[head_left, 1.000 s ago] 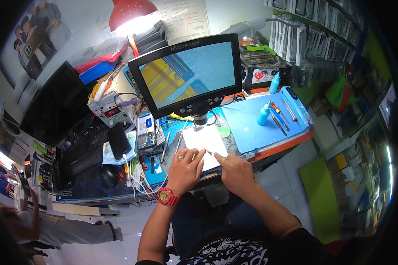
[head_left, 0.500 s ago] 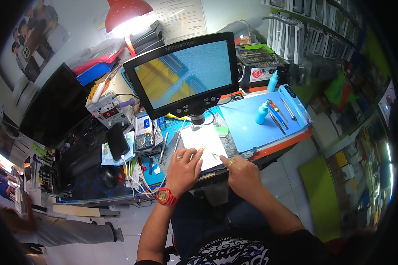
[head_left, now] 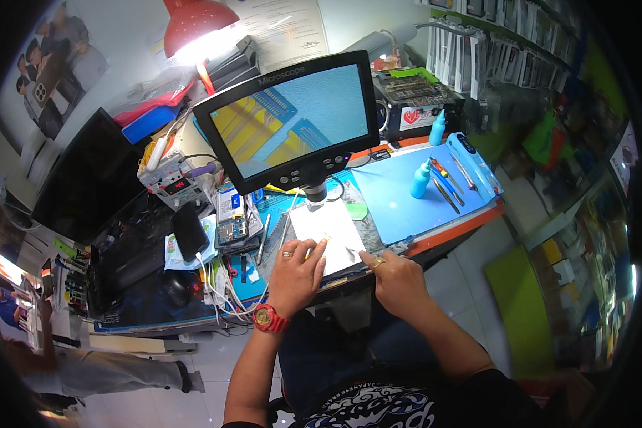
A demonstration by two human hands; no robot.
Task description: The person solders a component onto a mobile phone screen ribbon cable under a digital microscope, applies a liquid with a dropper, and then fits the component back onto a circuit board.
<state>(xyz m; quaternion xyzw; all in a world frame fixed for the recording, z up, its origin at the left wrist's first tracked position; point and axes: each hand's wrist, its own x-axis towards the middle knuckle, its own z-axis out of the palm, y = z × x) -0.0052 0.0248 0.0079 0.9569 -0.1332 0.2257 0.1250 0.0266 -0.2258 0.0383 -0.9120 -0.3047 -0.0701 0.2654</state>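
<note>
Left hand (head_left: 294,274) lies palm down on the white sheet (head_left: 328,235) under the monitor (head_left: 292,121), fingers loosely spread, forefinger beside a small yellow part (head_left: 327,236), much as before. Right hand (head_left: 398,282) has slid back off the sheet to its lower right corner, pinching a thin tool (head_left: 352,250).

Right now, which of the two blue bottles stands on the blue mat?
The nearer blue bottle, standing on the blue mat beside the hand tools. The other blue bottle stands behind the mat's far edge.
</note>
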